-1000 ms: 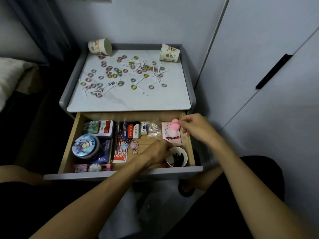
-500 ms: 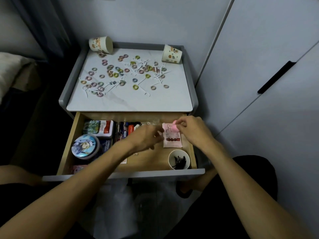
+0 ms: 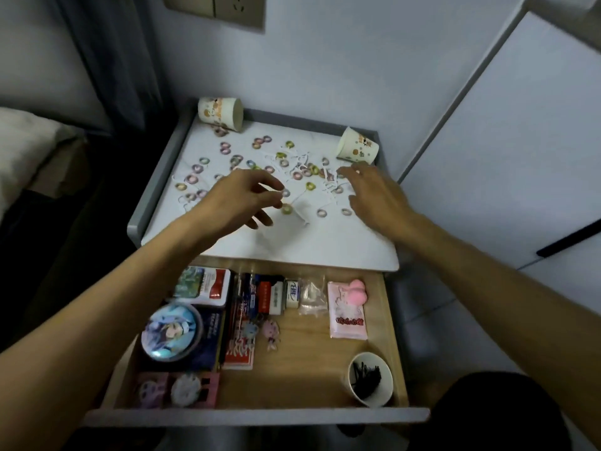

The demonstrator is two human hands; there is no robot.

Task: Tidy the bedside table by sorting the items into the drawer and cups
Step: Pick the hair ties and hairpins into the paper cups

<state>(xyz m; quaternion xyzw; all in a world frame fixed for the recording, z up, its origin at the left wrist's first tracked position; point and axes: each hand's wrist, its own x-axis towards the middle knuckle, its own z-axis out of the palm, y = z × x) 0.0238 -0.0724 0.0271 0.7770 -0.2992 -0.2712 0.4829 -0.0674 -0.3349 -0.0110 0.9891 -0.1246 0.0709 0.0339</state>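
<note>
Drawer looks done; I'm on the rings strewn over the tabletop. Right grip spread & empty just above them; left grip curled, can't tell if pinching one. Nxt: stand up the tipped cup just beyond right grip, then drop rings in.

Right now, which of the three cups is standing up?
The white cup in the drawer's front right corner, holding black pins. The back-left cup and back-right cup on the tabletop are tipped over.
</note>
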